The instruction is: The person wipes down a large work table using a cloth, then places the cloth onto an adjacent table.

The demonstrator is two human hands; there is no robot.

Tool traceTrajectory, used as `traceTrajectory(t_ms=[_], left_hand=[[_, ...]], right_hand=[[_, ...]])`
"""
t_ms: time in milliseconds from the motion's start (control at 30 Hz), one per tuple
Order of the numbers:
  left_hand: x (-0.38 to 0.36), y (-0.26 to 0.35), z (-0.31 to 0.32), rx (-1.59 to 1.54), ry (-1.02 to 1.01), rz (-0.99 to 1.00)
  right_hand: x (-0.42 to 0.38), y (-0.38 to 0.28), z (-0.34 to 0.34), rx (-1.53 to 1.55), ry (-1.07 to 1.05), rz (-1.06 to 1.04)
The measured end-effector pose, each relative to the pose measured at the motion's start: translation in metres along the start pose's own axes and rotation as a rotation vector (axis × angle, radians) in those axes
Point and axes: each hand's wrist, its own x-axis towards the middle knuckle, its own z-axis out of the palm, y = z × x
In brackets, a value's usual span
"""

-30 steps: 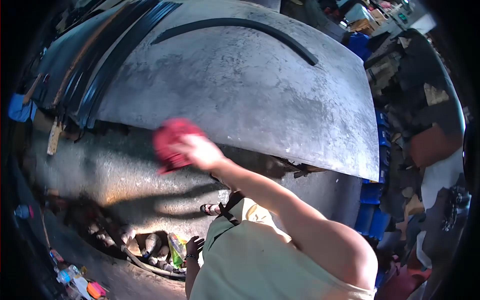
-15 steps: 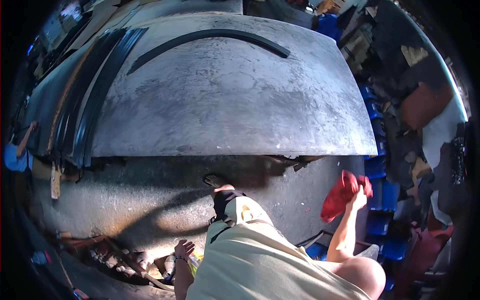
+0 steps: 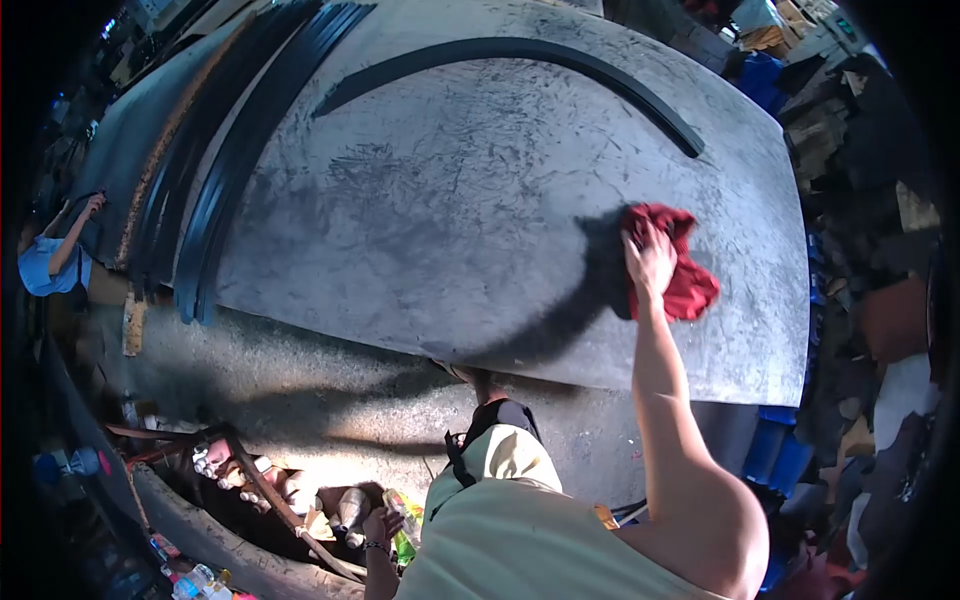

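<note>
My right hand (image 3: 652,262) is stretched out over the large grey tabletop (image 3: 440,230), on its right part. It presses a crumpled red cloth (image 3: 692,288) against the surface, and the cloth spreads out to the right of the fingers. My left hand (image 3: 380,528) hangs low beside my body with nothing in it, its fingers apart. A bracelet is on that wrist. Close by it is a yellow-green packet (image 3: 405,520). A long dark curved strip (image 3: 530,48) lies across the far part of the tabletop.
Several long dark strips (image 3: 240,170) lie along the table's left side. A person in a blue shirt (image 3: 50,265) stands at the far left. Bottles and scraps fill a framed bin (image 3: 290,525) at lower left. Blue crates (image 3: 775,455) and piled sheets stand on the right.
My right hand has moved forward and up with the red cloth, from beside the table onto its surface. My left hand has stayed low. The view has shifted and turned.
</note>
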Motion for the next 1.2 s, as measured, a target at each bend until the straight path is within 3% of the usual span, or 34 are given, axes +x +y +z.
traceTrajectory(t_ms=[67,167,200,233,267,333,400,467,500,533,567,600,633,667,700,733,767,800,833,867,933,1000,1067,1133,1200], left_hand=[[-0.022,0.010,0.013,0.209,-0.046,-0.202],[-0.037,0.029,0.041,0.215,-0.028,-0.091],[-0.036,0.045,0.046,0.229,-0.026,-0.044],[-0.026,0.056,0.052,0.170,-0.011,0.031],[-0.019,0.063,0.058,0.106,0.003,0.100],[-0.035,0.099,0.085,0.097,-0.115,0.184],[-0.025,0.101,0.089,0.113,-0.120,0.197],[-0.032,0.110,0.094,-0.082,-0.183,0.061],[0.031,0.078,0.064,-0.103,-0.138,-0.195],[-0.008,0.062,0.069,0.144,-0.280,0.255],[-0.024,0.055,0.081,0.116,-0.147,0.152],[-0.032,0.067,0.106,0.079,-0.027,0.076],[-0.047,0.073,0.113,0.026,-0.049,-0.025],[-0.048,0.061,0.112,0.063,-0.022,-0.033],[-0.057,0.057,0.115,0.100,-0.022,-0.076],[-0.063,0.055,0.116,0.137,-0.025,-0.117],[-0.062,0.045,0.110,0.110,-0.022,-0.146],[-0.065,0.036,0.105,0.058,-0.012,-0.145],[-0.065,0.023,0.097,0.020,-0.006,-0.141],[-0.064,0.011,0.091,-0.019,0.002,-0.140],[-0.072,-0.002,0.089,-0.129,0.069,-0.223],[-0.075,-0.022,0.088,-0.190,0.111,-0.273],[-0.083,-0.038,0.093,-0.137,0.105,-0.293],[-0.087,-0.052,0.103,-0.143,0.068,-0.354],[-0.084,-0.069,0.109,-0.178,0.007,-0.356]], right_hand=[[0.044,-0.082,0.029,0.174,0.029,-0.241],[0.042,-0.253,0.033,0.442,-0.020,-0.557],[0.013,-0.303,0.013,0.462,-0.230,-0.652],[-0.034,-0.343,0.016,0.444,-0.261,-0.748],[-0.081,-0.374,0.001,0.409,-0.534,-0.851],[-0.182,-0.417,-0.008,0.735,-0.726,-1.051],[-0.282,-0.443,-0.018,1.009,-1.115,-1.166],[-0.292,-0.448,-0.043,1.289,-1.433,-0.974],[-0.278,-0.454,-0.049,1.342,-1.362,-0.810],[-0.256,-0.460,-0.047,1.450,-1.354,-0.607],[-0.204,-0.456,-0.054,1.624,-1.094,-0.468],[-0.125,-0.443,-0.069,1.389,-1.465,-0.308],[-0.065,-0.424,-0.082,1.251,-1.330,-0.182],[-0.028,-0.393,-0.048,1.001,-0.998,-0.597],[0.009,-0.363,-0.015,0.687,-0.561,-0.857],[0.048,-0.316,0.004,0.648,-0.242,-0.815],[0.088,-0.285,-0.021,0.946,-0.566,-0.228],[0.113,-0.264,-0.034,1.000,-0.475,0.168],[0.130,-0.233,-0.017,1.089,-0.321,0.108],[0.147,-0.193,0.011,0.846,-0.248,0.035],[0.152,-0.135,0.090,0.193,0.169,-0.384],[0.157,-0.110,0.120,0.505,-0.126,-0.325],[0.172,-0.105,0.158,-0.226,0.148,-0.707],[0.201,-0.142,0.207,-0.123,0.095,-0.547],[0.204,-0.270,0.157,0.445,-0.121,-0.319]])
